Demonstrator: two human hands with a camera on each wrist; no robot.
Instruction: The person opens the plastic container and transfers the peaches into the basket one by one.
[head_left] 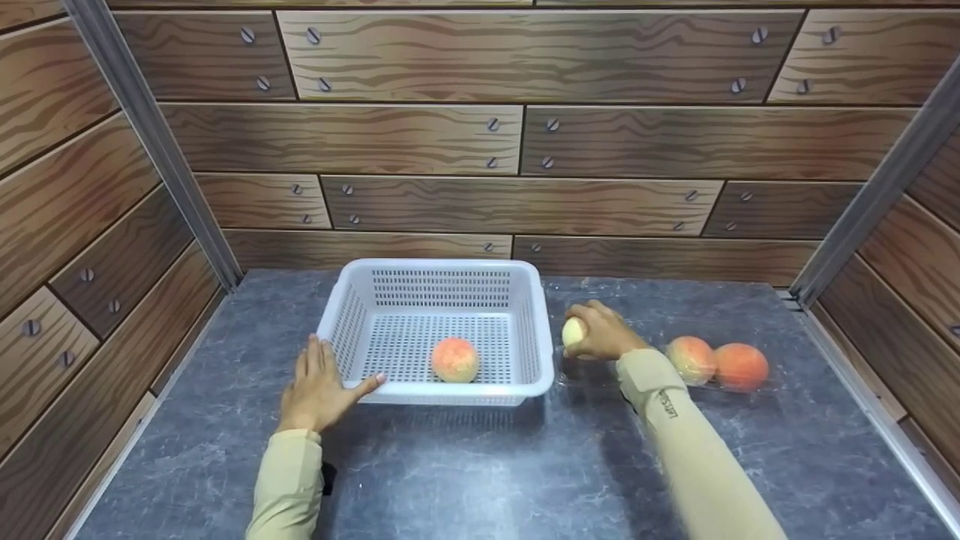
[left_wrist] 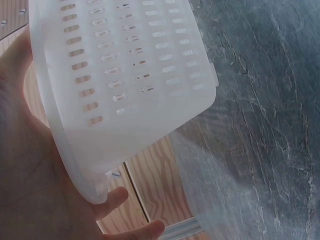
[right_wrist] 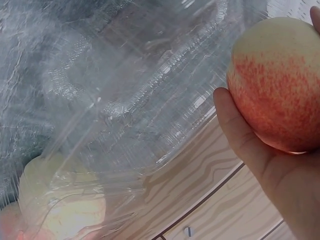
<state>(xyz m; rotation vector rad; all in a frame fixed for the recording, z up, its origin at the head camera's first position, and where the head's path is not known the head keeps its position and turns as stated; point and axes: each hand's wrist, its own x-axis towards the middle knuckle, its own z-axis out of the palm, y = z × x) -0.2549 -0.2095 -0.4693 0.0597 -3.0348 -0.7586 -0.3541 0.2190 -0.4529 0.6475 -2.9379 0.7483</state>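
A white slotted plastic basket [head_left: 442,394] stands on the dark table with one peach [head_left: 454,360] inside, near its front wall. My left hand [head_left: 315,386] rests at the basket's front left corner, fingers fairly straight along the outside and thumb over the rim. In the left wrist view, the basket wall [left_wrist: 145,107] lies against that palm. Just right of the basket, my right hand [head_left: 604,334] grips a second peach [head_left: 574,331], pale on one side and red-speckled on the other in the right wrist view. Clear plastic packaging [right_wrist: 135,95] lies beside that hand.
Two more peaches, one yellow-red [head_left: 691,360] and one redder [head_left: 741,367], sit side by side right of my right forearm, at the clear packaging. Wood-patterned walls [head_left: 465,206] bound the dark marbled table [head_left: 480,472] at the back and both sides.
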